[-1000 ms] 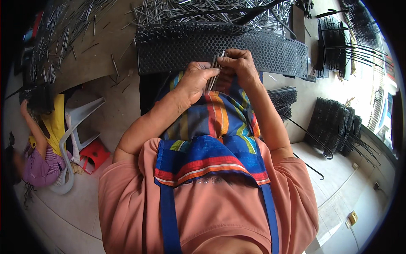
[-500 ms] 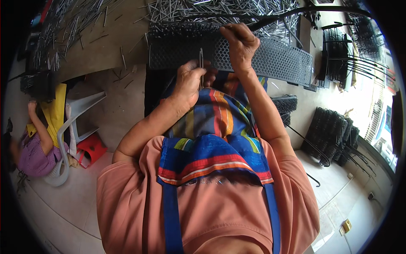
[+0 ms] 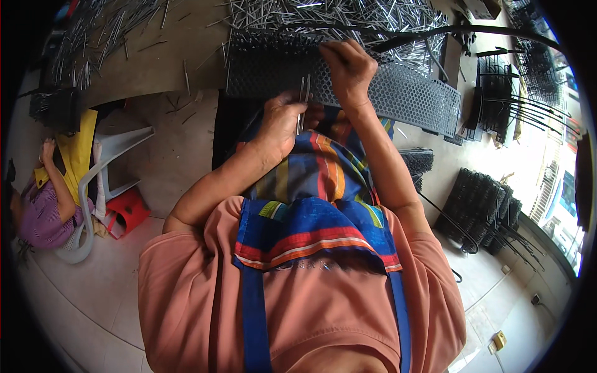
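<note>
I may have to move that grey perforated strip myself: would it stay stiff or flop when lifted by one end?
The grey perforated strip probably bends somewhat: it is long, thin and full of holes. It looks light for its size. The right hand presses on it alone, while the left hand holds thin metal pins. How firm it is cannot be told.

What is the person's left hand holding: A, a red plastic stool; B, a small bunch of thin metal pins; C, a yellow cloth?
B: the left hand grips a small bunch of thin metal pins upright beside the grey perforated plastic strip.
</note>
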The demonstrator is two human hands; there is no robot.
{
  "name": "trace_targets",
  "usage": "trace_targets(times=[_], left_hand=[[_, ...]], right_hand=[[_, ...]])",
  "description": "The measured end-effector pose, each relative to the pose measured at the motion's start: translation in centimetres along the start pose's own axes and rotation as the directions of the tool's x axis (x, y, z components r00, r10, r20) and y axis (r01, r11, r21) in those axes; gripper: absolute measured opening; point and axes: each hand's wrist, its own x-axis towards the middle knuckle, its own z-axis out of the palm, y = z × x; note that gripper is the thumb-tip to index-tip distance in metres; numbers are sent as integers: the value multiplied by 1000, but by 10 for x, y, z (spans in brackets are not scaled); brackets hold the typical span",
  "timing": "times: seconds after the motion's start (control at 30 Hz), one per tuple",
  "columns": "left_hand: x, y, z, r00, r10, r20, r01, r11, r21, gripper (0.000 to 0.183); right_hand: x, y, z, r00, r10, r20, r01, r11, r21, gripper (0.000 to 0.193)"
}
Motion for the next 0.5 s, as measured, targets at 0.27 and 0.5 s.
trace_targets(times=[0.27,0.5], left_hand=[[4,2,3,996,90,-16,-91,989,-117,14],[8,-1,3,992,123,-17,-125,983,-137,14]], right_hand=[[2,1,-2,994,44,103,-41,998,-39,12],[9,-2,6,994,19,106,-13,998,-61,12]])
